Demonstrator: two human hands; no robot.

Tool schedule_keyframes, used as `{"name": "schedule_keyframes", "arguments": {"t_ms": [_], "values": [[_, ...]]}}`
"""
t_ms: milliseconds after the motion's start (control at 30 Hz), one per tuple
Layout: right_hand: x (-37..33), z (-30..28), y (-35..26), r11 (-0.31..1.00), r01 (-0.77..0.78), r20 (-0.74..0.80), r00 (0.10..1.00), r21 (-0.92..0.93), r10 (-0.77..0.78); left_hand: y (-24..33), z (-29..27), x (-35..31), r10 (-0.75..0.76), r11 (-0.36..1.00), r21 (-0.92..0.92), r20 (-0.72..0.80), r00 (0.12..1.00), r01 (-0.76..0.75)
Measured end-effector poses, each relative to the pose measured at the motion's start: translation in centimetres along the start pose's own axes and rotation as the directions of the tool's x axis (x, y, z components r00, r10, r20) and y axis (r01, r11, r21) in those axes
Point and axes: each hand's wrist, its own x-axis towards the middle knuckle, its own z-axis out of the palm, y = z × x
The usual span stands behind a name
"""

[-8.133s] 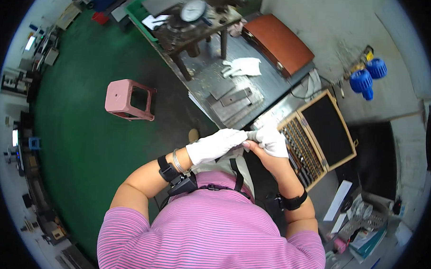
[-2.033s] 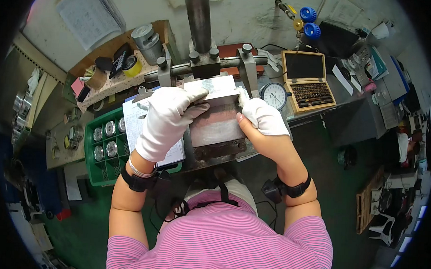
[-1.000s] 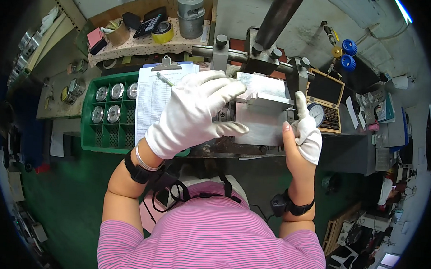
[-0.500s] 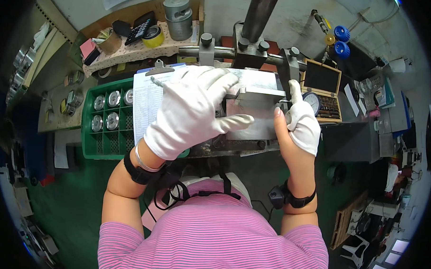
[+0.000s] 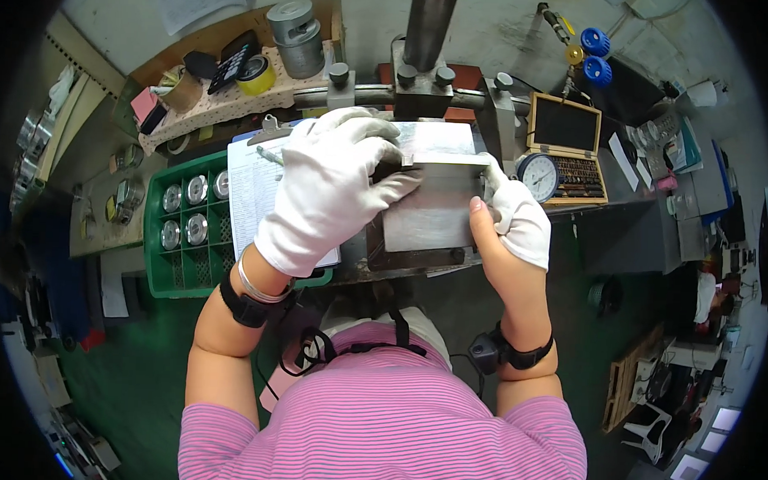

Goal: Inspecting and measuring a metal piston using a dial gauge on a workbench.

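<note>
A grey metal block (image 5: 429,216) with a raised bar (image 5: 450,159) across it sits on the bench in front of me. My left hand (image 5: 322,191), in a white glove, closes its thumb and fingers on the block's left end. A pen (image 5: 269,155) sticks out from behind that hand, its grip partly hidden. At the right end, my right hand (image 5: 513,219) grips the block; its glove leaves the thumb bare. Just beyond my right hand stands a round dial gauge (image 5: 538,177). The fingertips under the bar's ends are partly hidden.
Left of the block lie a clipboard with a printed sheet (image 5: 244,188) and a green divided crate (image 5: 156,262) holding several round metal parts. Behind rises a steel stand column (image 5: 431,26) with a crossbar. An open wooden case (image 5: 585,183) sits at right.
My right index finger, raised before, now bends onto the block's right end. The left fingers have come in closer around its left end. The whole view has shifted slightly.
</note>
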Motion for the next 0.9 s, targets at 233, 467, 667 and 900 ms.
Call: {"name": "schedule_keyframes", "arguments": {"t_ms": [233,467,667,900], "values": [[-0.1,-0.1,1.0,0.993,0.035,-0.022,0.999,0.111,-0.033,0.0,0.2,0.5,0.009,1.000,-0.027,0.037,0.999,-0.008],[0.0,0.0,1.4,0.952,-0.084,0.052,0.996,0.295,0.072,-0.1,0.3,0.5,-0.013,0.999,-0.037,0.071,0.997,0.016],[0.1,-0.3,1.5,0.950,0.012,0.036,0.999,0.311,-0.024,-0.2,0.3,0.5,-0.040,0.997,-0.058,0.113,0.993,0.047],[-0.9,-1.4,3.1,0.856,0.043,-0.022,0.999,0.515,-0.036,0.2,-0.2,0.5,-0.112,0.993,-0.019,0.204,0.972,0.118]]}}
